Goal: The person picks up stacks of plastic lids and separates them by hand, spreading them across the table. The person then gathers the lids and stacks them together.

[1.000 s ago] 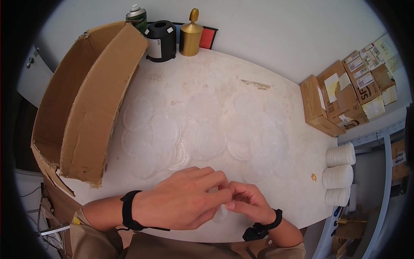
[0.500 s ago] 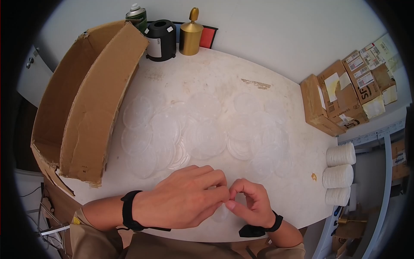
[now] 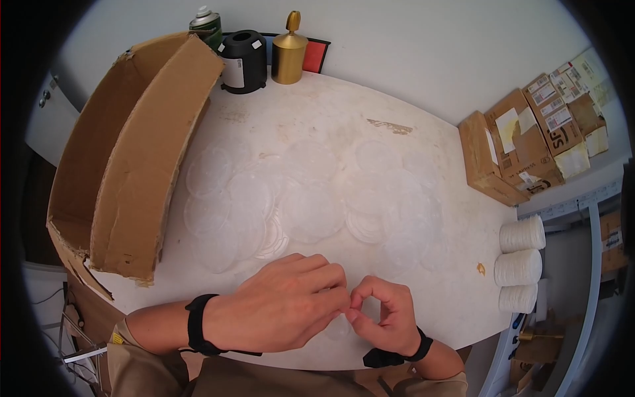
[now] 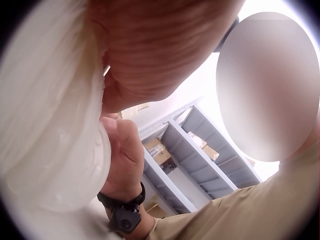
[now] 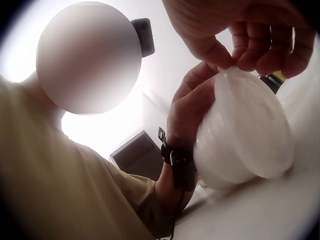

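Note:
Close to the table's near edge, my left hand grips a stack of translucent white round lids, its palm and fingers hiding most of it in the head view. My right hand meets it from the other side, thumb and index fingertip pinching the top edge of a lid. In the right wrist view that pinch sits at the upper rim, the remaining fingers loosely bent. The left wrist view shows the stack's ribbed side very near the camera. Beyond the hands, many similar clear lids lie flat and overlapping on the white table.
A torn cardboard box stands at left. At the back are a spray can, a black canister and a gold canister. Cardboard cartons and white ribbed stacks line the right side.
My right hand has turned slightly, its thumb and index finger now forming a rounder loop. The left hand keeps its place. The head view has shifted a little.

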The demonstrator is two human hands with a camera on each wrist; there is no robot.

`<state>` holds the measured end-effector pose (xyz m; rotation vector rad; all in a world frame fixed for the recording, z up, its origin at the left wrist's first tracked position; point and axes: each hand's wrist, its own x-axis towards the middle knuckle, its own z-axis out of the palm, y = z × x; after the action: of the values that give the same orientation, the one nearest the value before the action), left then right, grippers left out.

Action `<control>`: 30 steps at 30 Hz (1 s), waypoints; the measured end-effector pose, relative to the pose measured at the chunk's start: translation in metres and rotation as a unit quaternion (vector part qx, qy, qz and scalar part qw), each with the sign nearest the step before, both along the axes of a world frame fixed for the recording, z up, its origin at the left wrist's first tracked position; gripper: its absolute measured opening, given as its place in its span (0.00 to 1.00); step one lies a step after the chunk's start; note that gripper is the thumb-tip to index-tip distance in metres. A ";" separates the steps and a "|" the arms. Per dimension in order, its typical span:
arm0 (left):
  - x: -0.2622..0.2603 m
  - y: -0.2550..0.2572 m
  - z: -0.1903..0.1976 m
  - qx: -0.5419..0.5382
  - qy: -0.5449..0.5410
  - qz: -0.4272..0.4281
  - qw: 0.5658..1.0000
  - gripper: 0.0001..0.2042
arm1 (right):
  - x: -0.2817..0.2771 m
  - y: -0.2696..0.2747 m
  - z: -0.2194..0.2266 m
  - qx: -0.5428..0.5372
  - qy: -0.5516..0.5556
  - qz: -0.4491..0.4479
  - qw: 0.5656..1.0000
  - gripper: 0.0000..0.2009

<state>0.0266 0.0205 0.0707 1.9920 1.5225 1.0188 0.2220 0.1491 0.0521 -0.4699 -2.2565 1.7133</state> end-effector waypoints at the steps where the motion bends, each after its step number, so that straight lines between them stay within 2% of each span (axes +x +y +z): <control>1: 0.000 0.000 0.001 -0.001 0.004 0.002 1.000 0.09 | -0.001 -0.001 0.003 -0.009 -0.008 -0.009 1.000 0.04; 6: 0.002 0.000 0.001 0.000 0.004 0.003 1.000 0.09 | 0.001 0.001 0.003 -0.029 -0.024 -0.016 0.999 0.03; 9: 0.001 0.000 0.000 0.001 0.010 0.007 1.000 0.10 | 0.004 0.012 -0.003 0.031 -0.033 -0.024 0.999 0.04; 13: -0.002 0.000 0.002 0.000 0.004 0.016 1.000 0.10 | 0.003 0.020 -0.013 -0.004 -0.019 -0.047 0.999 0.05; 18: -0.004 -0.001 0.001 -0.004 0.020 0.014 1.000 0.10 | -0.001 0.016 -0.006 -0.041 -0.020 -0.045 0.998 0.08; 21: -0.004 -0.001 0.003 -0.009 0.029 0.016 0.999 0.10 | 0.000 0.019 -0.001 -0.010 -0.035 -0.007 0.999 0.10; 23: -0.004 -0.001 0.003 -0.013 0.032 0.015 0.999 0.10 | -0.001 0.020 0.002 0.028 -0.048 0.060 0.997 0.11; 30: -0.006 0.000 0.005 -0.017 0.050 0.014 0.999 0.08 | -0.001 0.019 0.003 -0.004 -0.063 0.068 0.996 0.06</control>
<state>0.0209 0.0205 0.0760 2.0313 1.6123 0.9097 0.2213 0.1678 0.0548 -0.4491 -2.4218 1.8052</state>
